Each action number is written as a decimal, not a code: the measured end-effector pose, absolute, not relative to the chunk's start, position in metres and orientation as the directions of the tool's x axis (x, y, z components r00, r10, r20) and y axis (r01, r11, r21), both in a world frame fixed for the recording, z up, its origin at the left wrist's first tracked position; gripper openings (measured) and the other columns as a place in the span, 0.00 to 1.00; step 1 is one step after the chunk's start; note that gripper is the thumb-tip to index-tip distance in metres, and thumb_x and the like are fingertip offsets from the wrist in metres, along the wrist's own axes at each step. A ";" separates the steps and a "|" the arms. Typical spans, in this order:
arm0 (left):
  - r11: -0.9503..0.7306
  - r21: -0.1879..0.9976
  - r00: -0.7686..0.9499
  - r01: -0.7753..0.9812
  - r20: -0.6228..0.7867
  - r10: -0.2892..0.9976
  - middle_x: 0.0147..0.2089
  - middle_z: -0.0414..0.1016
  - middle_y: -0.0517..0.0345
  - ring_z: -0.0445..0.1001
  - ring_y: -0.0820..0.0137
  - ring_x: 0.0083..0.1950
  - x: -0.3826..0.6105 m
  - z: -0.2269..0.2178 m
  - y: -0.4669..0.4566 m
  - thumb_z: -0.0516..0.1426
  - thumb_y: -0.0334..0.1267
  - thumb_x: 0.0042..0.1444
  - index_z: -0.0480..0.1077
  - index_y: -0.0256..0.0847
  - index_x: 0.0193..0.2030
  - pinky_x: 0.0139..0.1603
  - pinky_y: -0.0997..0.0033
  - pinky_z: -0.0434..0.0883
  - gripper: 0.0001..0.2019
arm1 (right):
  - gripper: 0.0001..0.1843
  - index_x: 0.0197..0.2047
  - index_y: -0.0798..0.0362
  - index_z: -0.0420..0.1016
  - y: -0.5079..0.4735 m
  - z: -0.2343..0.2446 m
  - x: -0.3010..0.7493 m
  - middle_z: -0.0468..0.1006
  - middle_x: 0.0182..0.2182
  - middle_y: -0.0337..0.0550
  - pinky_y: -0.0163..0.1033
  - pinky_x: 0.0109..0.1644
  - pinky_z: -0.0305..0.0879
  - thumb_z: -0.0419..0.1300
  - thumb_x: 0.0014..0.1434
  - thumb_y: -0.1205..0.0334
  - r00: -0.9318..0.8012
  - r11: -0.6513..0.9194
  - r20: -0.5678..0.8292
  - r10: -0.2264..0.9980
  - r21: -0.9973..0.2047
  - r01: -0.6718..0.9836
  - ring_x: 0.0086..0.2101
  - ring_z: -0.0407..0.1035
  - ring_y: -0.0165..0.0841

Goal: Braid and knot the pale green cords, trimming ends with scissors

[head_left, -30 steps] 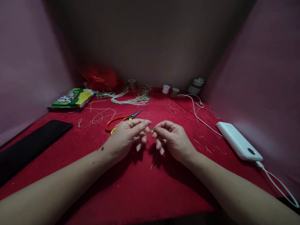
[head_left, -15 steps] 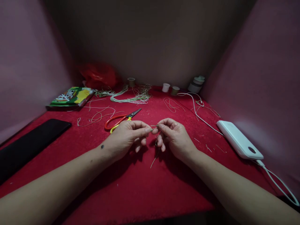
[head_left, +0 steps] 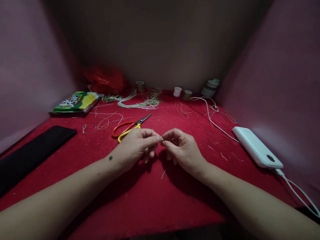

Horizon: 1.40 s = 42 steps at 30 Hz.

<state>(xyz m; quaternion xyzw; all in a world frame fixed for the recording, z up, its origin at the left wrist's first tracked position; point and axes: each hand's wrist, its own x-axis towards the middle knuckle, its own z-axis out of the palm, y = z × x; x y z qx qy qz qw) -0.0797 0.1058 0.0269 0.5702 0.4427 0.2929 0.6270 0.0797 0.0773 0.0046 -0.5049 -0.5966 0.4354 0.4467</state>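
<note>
My left hand (head_left: 140, 143) is closed, thumb and forefinger pinching a thin cord, of which a small green bit (head_left: 162, 139) shows at the fingertips. Facing it, my right hand (head_left: 182, 146) pinches the same spot from the other side, thumb and forefinger nearly meeting those of the left. Most of the cord is hidden by the fingers. A loose cord end (head_left: 163, 174) shows below the hands. Just behind my left hand lie scissors (head_left: 130, 128) with one red and one yellow handle, their blades pointing away to the right.
A hank of pale cords (head_left: 140, 106), thread spools (head_left: 177, 91) and a small bottle (head_left: 210, 88) are at the back. A green packet (head_left: 76, 102), a red plastic bag (head_left: 105, 80) and a black case (head_left: 37, 155) are left. A white power bank (head_left: 257, 146) with cable lies right.
My right hand's fingers have turned and closed in on the left fingertips. The cord strand seen between the hands has shrunk to a green bit. The scissors stay put.
</note>
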 end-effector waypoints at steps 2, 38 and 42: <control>0.159 0.977 0.439 0.142 -0.206 0.874 0.15 0.66 0.65 0.59 0.79 0.13 -0.079 0.027 0.106 0.58 0.43 0.54 0.67 0.37 0.27 0.12 0.80 0.57 0.11 | 0.03 0.33 0.53 0.68 0.078 0.004 0.080 0.68 0.17 0.33 0.28 0.14 0.56 0.57 0.57 0.63 -0.093 0.085 0.068 0.993 -0.979 0.187 0.14 0.60 0.23; -0.088 0.925 0.399 0.370 -0.073 0.914 0.15 0.61 0.69 0.58 0.78 0.15 -0.076 0.029 0.103 0.52 0.37 0.56 0.65 0.40 0.28 0.16 0.79 0.56 0.07 | 0.08 0.26 0.54 0.67 0.078 0.013 0.085 0.65 0.10 0.31 0.26 0.09 0.45 0.61 0.52 0.61 -0.245 -0.161 -0.140 0.959 -0.985 -0.066 0.09 0.51 0.21; -0.360 0.820 0.422 0.445 0.163 0.892 0.21 0.64 0.65 0.61 0.76 0.21 -0.078 0.022 0.102 0.51 0.37 0.56 0.65 0.40 0.28 0.23 0.76 0.59 0.08 | 0.08 0.26 0.54 0.67 0.078 0.012 0.085 0.66 0.12 0.31 0.26 0.08 0.48 0.62 0.51 0.61 -0.255 -0.177 -0.141 0.957 -0.976 -0.127 0.09 0.54 0.22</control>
